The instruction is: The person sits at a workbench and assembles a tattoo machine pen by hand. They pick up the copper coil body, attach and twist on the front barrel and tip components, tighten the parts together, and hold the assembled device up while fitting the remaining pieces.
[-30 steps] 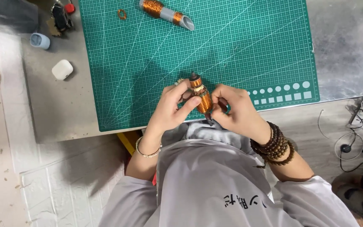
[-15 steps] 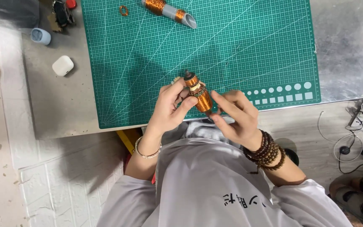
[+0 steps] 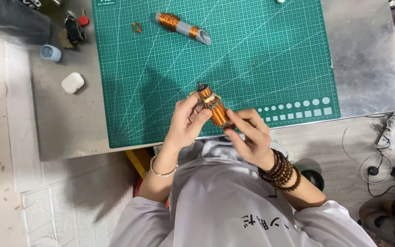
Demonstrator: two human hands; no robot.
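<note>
Both hands grip a copper-wound coil [image 3: 215,109] over the near edge of a green cutting mat [image 3: 261,68]: the left hand [image 3: 186,124] pinches its upper part between thumb and fingers, while the right hand [image 3: 248,135] closes its fingers on the lower end. Well beyond the hands, a second copper-wound tube [image 3: 182,27] lies on the mat, and a small white case [image 3: 72,83] rests on the metal table [image 3: 366,59] off to the left hand's far side.

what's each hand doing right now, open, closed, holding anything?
Left hand: closed on the upper part of the copper-wound coil.
Right hand: closed on the lower end of the same coil.
</note>
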